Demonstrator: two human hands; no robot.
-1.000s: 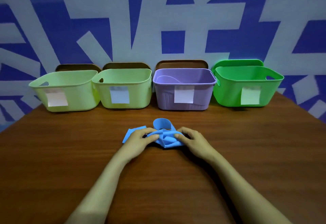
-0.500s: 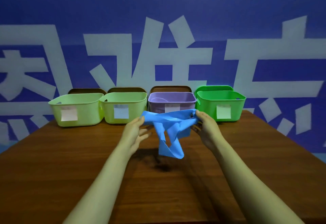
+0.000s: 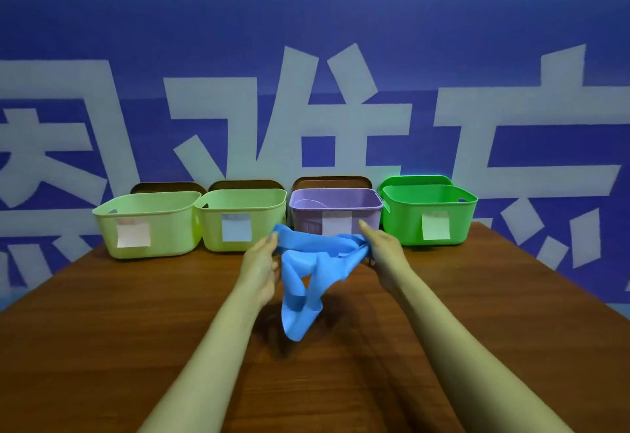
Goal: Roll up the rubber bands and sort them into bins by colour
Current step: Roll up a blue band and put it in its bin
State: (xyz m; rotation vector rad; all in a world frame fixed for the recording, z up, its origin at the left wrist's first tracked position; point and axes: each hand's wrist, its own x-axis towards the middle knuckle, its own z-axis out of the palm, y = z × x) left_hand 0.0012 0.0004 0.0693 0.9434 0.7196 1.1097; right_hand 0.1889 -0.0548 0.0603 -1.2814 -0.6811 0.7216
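Count, bands: one blue rubber band (image 3: 306,272), wide and flat.
Count, hands: two, left hand (image 3: 259,265) and right hand (image 3: 383,248), both forearms bare.
Count, bins: four in a row at the far edge of the table (image 3: 102,347): far-left pale green bin (image 3: 170,228), second pale green bin (image 3: 211,231), purple bin (image 3: 306,221), bright green bin (image 3: 402,224). Neighbouring bins stand touching or very nearly so.
Count, labels: four, one on each bin front: pinkish label (image 3: 133,233), pale blue label (image 3: 236,228), white label (image 3: 336,226), green label (image 3: 435,226).
Band position: held in the air above the table, in front of the purple bin. It is stretched between the hands, with twisted loops hanging below. The lowest fold hangs clear of the wood, with a shadow beneath it.
Left hand: pinches the band's left end between thumb and fingertips.
Right hand: fingers curled round the bunched right end.
Hand spacing: apart, the band spanning the gap.
Bin contents: both pale green bins and the bright green bin show only bare inner walls as far as the view reaches. The purple bin shows a faint pale curve inside, which cannot be identified.
Hidden: the bin floors are below the rims. The band covers the purple bin's lower front.
Cut off: forearms at the bottom edge; large white characters on the blue wall (image 3: 306,6) at both sides.
Unclear: no writing is legible on the labels. There are three brown rounded panels (image 3: 168,187) behind the first three bins and a green piece (image 3: 416,180) behind the fourth, nature undetermined.
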